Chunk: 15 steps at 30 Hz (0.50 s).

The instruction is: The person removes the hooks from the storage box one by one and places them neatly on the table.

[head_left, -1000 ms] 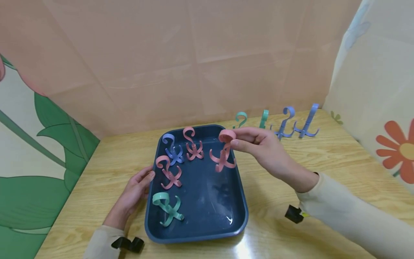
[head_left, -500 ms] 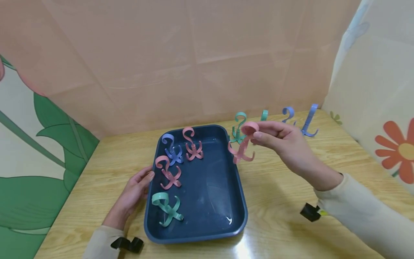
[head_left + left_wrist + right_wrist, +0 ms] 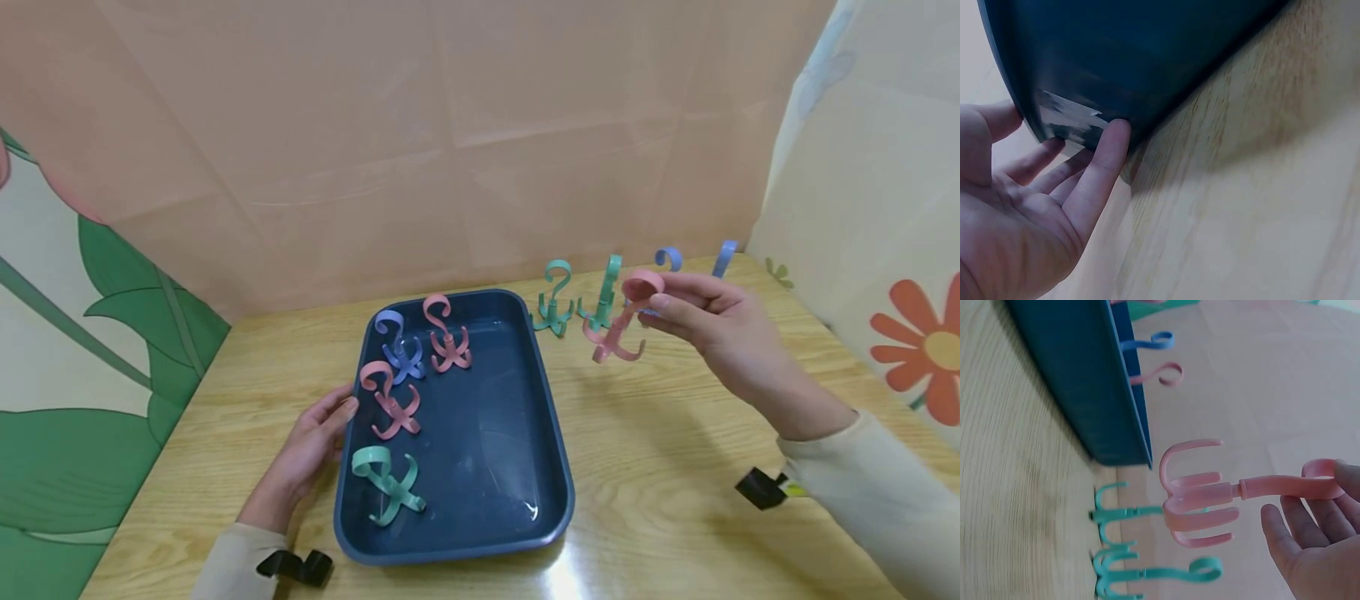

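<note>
My right hand (image 3: 738,342) pinches a pink four-pronged hanging hook (image 3: 615,337) by its curled top, holding it above the table to the right of the tray. The right wrist view shows its stem and prongs (image 3: 1197,494) pointing away from the fingers. The left hand (image 3: 311,442) rests against the left side of a dark blue tray (image 3: 558,467), its fingertips touching the outer wall in the left wrist view. Inside the tray stand a blue hook (image 3: 405,360), two pink hooks, one at the back (image 3: 450,350) and one nearer (image 3: 397,412), and a green hook (image 3: 397,492).
Behind the right hand, two green hooks (image 3: 553,312) stand upright on the wooden table (image 3: 645,500). Two blue hooks (image 3: 723,258) farther right are partly hidden by the hand. A plain backdrop (image 3: 450,167) rises at the table's rear, with printed side panels.
From over the tray's right part, my right hand has carried the pink hook rightward, past the rim and in front of the green hooks. The left hand and tray stay put.
</note>
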Tool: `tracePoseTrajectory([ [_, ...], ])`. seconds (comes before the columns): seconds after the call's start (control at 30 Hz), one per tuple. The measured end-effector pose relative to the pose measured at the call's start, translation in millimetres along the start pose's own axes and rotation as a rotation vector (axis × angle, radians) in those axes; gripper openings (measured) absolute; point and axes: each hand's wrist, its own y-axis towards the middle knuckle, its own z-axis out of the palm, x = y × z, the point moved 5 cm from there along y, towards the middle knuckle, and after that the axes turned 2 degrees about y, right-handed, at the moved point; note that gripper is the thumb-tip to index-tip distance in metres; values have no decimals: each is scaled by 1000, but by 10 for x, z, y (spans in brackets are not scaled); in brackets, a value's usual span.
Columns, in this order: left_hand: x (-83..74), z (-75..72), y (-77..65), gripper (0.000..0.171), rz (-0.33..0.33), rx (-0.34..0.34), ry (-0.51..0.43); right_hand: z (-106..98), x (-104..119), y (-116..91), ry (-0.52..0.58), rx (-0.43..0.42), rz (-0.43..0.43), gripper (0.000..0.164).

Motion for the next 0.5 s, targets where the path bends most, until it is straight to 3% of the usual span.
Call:
tracePoseTrajectory([
  [0.5, 6, 3, -4, 59, -2, 9, -6, -586, -43, -162, 102, -30, -51, 36],
])
